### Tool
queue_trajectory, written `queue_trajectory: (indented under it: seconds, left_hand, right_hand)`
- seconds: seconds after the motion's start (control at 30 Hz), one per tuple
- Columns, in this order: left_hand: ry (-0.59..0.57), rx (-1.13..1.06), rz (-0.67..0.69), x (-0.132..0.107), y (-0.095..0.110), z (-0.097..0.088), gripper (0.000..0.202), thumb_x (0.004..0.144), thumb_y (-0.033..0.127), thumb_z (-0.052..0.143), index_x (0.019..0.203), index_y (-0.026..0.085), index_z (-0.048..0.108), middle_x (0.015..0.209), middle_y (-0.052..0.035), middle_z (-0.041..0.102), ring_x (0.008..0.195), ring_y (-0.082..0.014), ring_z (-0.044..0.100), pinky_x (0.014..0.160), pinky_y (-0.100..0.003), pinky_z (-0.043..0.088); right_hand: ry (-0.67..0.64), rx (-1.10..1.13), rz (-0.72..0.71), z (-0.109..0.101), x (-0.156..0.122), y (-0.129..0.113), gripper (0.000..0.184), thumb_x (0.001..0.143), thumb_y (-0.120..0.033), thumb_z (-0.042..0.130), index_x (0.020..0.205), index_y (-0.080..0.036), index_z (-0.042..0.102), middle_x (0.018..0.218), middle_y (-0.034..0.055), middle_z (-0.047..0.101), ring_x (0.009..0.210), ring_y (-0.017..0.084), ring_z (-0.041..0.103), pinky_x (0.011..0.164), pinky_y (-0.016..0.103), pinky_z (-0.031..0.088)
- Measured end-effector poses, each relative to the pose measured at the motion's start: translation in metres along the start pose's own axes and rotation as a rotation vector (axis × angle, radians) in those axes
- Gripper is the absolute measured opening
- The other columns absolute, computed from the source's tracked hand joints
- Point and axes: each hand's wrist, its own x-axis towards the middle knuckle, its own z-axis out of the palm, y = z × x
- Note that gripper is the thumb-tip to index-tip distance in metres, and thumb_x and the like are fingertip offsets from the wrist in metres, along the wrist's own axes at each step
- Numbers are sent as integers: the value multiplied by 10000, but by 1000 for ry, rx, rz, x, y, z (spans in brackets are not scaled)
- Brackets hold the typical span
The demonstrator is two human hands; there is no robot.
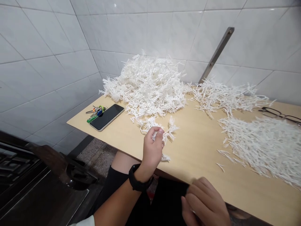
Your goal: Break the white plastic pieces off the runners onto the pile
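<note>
Tightly, left hand (151, 150) pinching white strands (162, 135), right hand (202, 201) loosely curled

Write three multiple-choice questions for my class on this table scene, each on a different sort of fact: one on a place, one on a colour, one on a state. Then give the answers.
1. Where do the eyeglasses lie?
A. On the smartphone
B. On the tabletop, at its right side
C. On the floor

2. What colour is the band of the wristwatch?
A. Green
B. White
C. Black

3. What is the left hand doing with the tuft of white strands?
A. Pinching it between thumb and fingers
B. Pressing it flat with an open palm
C. Not touching it

Answers:
1. B: they rest on the pale board, beyond the white strands.
2. C: a black band circles the left wrist.
3. A: the thumb and fingers close on the strands.
</note>
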Motion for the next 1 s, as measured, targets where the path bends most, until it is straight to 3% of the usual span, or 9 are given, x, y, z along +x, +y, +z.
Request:
queue_trajectory:
  seconds: [0.1,0.2,0.3,0.4,0.47,0.57,0.63,0.8,1.0]
  left_hand:
    - [-26,81,9,-1,3,1,233,926,425,534,905,195,570,667,33,471,539,-82,414,525,-190,387]
    - [-29,123,13,-4,7,1,228,930,412,526,897,192,576,684,24,491,567,-91,442,567,-201,422]
    - [-30,125,13,-6,9,0,238,931,421,523,885,193,571,678,26,482,589,-99,458,577,-202,422]
    - [-34,146,22,-6,8,0,245,930,430,526,897,192,577,685,27,489,577,-97,450,576,-206,423]
    - [-39,144,31,-6,7,0,245,928,430,530,901,192,580,688,27,497,573,-95,448,573,-207,421]
    - [-67,113,39,-5,7,-2,242,932,431,528,908,194,575,672,32,489,574,-95,450,569,-206,408]
    - [-82,98,46,-5,7,-2,239,937,429,523,902,197,570,664,36,484,579,-95,452,576,-205,404]
    - [-78,122,53,-6,6,0,241,938,427,516,881,197,563,690,29,496,582,-96,445,581,-207,400]
    - [-80,227,128,-9,1,4,243,962,413,460,899,205,569,725,7,535,658,-130,494,621,-222,413]
  right_hand:
    - [25,-154,107,-21,-21,26,114,918,-121,508,874,-213,559,681,19,606,622,175,538,618,316,389]
    - [65,-449,331,-38,-29,64,221,953,-221,465,1129,-204,598,990,115,697,898,287,638,751,408,450]
    - [130,-572,425,-43,-22,79,316,967,-347,436,1185,-186,597,1097,164,668,986,348,621,808,488,461]
    - [88,-313,401,-28,-5,60,228,958,-404,517,1074,-226,601,1042,99,685,955,278,636,826,423,491]
    - [-13,-145,379,-10,8,40,170,948,-386,569,1037,-241,584,947,46,691,838,216,645,730,342,498]
    - [-79,-94,305,16,25,20,143,936,-325,595,1022,-214,572,890,39,674,809,214,632,707,336,467]
    - [-97,-92,287,25,32,16,91,942,-288,577,919,-200,569,794,27,639,726,199,606,648,315,435]
    - [-185,-26,227,24,32,19,315,980,-192,465,665,-206,483,637,-7,525,583,137,503,566,264,353]
    - [-89,-48,98,11,18,7,342,944,-123,486,617,-207,433,566,-25,444,515,118,422,529,265,309]
